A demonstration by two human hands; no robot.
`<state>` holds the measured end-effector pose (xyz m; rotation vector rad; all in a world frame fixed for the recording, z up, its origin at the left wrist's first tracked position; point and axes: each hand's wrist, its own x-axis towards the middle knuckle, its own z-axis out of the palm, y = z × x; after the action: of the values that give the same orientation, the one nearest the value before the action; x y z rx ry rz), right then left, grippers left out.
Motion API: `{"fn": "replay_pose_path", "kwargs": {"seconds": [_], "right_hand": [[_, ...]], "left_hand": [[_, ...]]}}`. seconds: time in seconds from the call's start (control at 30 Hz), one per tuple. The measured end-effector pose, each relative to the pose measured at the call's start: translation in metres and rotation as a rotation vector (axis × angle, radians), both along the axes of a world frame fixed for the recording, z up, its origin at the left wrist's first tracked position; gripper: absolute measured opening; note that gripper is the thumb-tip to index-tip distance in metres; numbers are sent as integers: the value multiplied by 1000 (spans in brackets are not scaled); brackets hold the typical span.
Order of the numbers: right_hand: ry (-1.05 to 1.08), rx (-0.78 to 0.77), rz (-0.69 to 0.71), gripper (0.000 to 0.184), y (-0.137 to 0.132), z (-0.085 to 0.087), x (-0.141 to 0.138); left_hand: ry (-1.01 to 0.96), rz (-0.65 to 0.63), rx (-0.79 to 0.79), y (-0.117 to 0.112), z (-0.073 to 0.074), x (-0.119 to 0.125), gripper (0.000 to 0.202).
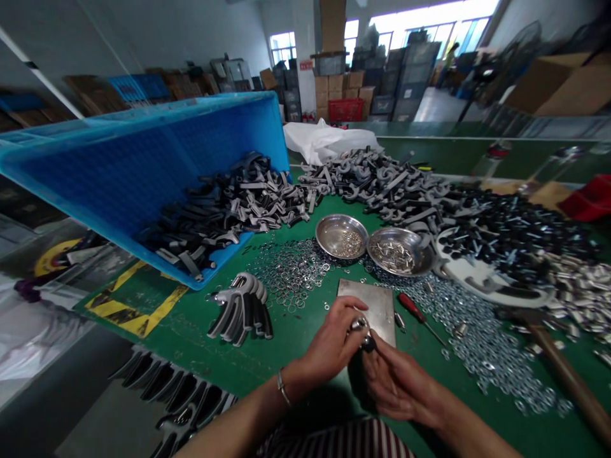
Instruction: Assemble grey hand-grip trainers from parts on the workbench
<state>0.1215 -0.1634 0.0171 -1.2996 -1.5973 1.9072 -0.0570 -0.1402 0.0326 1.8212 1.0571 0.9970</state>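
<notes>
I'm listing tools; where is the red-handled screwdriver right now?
In the head view, the red-handled screwdriver lies right of centre on the green table, between the metal plate and the scattered metal rings.

Head-worn view; forward and down; close above both hands point(334, 336) point(398, 381)

Bkgd: stacked cardboard boxes point(334, 84) next to a white pillar point(305, 92), red crate point(345, 110) low in front, tall stacks of grey crates point(416, 70) to the R. Bright windows point(439, 18) beyond, w/ a person point(449, 60) nr them (far off, v. blurry). Open cardbd box point(563, 86) upper R. Nearer: crumpled white sheet point(329, 141), far side of green table point(191, 318); yellow/blk tape point(162, 312), L corner.
</notes>
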Motion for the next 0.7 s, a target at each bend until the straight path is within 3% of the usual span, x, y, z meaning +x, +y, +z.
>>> {"fn": "replay_pose_path", "kwargs": {"seconds": [0.03,0.1,0.17,0.23,0.33,0.4,0.47,0.53,0.63,0.7], "right_hand": [[6,24,-1,69,1,1,1],[-16,211,-115,53,3,3,3],[-9,311,-245,43,5,3,6],[65,157,-236,45,5,1,7],[212,-196,-55,61,4,-4,9],[230,-170,-76,60,3,-3,10],[187,16,-223,49,2,-2,11],[178,71,-284,44,0,-3,12],[300,-191,-115,58,-5,-9,13],[323,-240,-35,66,-7,-10,14]], "left_hand": [[30,-32,52,0,-1,2,11],[53,-30,63,1,-4,6,11],[9,85,17,0,-9,11,16],[-9,150,48,-2,-14,14,17],[85,-14,293,-6,-18,15,10],[108,-57,329,-6,-19,17,10],[63,78,208,-4,-20,20,12],[38,184,125,-4,-22,23,16],[76,26,255,-6,-23,22,12],[84,-53,297,-8,-21,22,11]]}}
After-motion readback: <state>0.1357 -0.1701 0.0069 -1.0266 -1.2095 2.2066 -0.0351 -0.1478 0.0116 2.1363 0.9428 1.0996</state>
